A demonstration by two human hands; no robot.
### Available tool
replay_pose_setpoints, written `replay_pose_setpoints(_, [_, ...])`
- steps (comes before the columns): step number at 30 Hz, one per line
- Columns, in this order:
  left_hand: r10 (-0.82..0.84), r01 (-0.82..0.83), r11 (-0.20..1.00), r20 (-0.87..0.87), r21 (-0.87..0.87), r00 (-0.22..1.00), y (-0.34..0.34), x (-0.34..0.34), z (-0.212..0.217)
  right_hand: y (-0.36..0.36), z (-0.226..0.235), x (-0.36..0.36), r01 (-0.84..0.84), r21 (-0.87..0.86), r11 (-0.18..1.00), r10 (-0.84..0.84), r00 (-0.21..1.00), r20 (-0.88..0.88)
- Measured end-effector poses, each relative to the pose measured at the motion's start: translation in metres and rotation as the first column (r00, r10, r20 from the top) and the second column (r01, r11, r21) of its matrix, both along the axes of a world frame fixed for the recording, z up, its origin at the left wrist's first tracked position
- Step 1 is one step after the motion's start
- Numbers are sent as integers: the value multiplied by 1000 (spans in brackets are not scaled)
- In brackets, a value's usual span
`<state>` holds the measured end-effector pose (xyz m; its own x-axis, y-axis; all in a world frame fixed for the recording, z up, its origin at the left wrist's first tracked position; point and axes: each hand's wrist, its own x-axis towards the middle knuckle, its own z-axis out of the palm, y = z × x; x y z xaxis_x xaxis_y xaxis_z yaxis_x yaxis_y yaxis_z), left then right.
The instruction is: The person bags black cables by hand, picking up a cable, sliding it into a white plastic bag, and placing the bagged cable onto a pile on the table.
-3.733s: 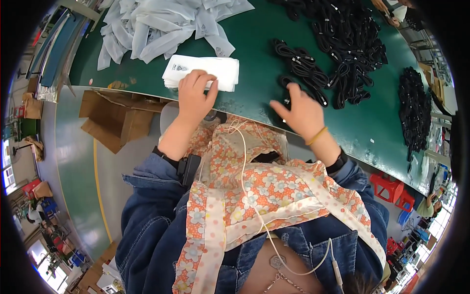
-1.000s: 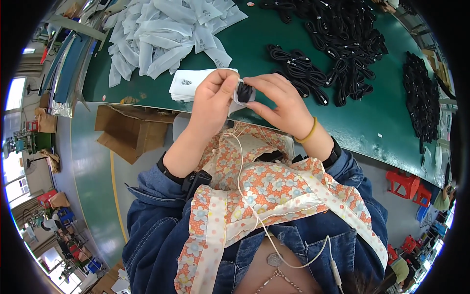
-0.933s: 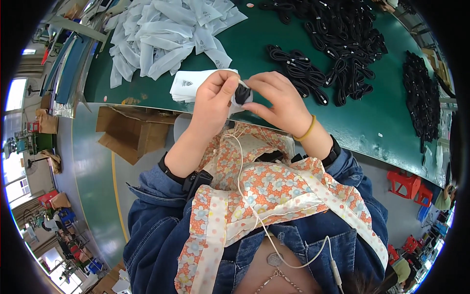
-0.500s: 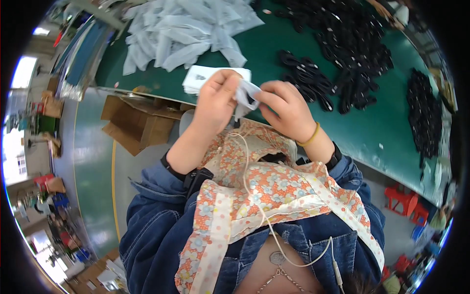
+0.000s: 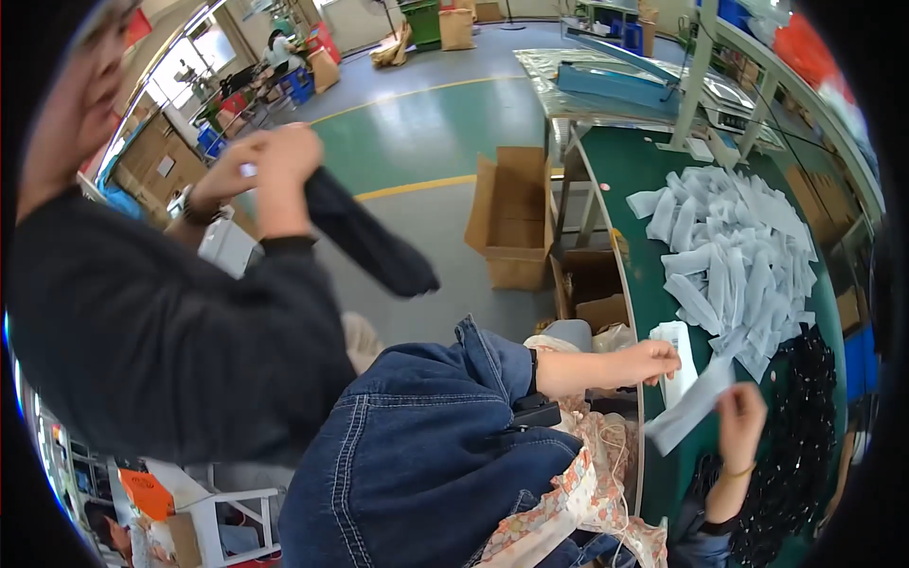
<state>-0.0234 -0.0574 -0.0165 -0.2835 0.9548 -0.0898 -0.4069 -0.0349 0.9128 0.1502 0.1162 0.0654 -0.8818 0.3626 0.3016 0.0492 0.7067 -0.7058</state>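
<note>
My right hand, with a yellow band at the wrist, is closed at the thumb side on a pale translucent pouch. The long, flat pouch slants down from that hand across the table's edge. My left hand is apart from it, fingers curled together beside a stack of white printed slips; whether anything is pinched in them is hidden. Beyond the slips lies a heap of similar pale pouches. Bundled black cords lie to the right, past my right hand.
Close on my left stands a co-worker in a dark top, both hands raised, holding a long black item. An open cardboard box sits on the floor beside the green table. Blue equipment stands beyond the table's far end.
My view has swung left, bringing the co-worker in. My hands, earlier together at the pouch's mouth, have separated; the pouch stays with my right hand.
</note>
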Motion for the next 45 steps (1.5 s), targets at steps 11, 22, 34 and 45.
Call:
replay_pose_setpoints(11, [93,-97,995,-96,-34,991,-6,-14,-47,112,-35,66,463,-87,882,-470,853,-226])
replay_pose_setpoints(22, [-16,-7,989,-151,-151,988,8,-3,-61,-44,-166,131,444,765,466,-756,650,83])
replay_pose_setpoints(34, [-13,-46,986,-355,-158,935,-18,-20,-88,-41,-170,133,546,665,510,-810,566,157])
replay_pose_setpoints(45, [-113,4,978,-509,-209,853,-40,-31,-59,-33,-177,127,587,624,516,-810,570,135])
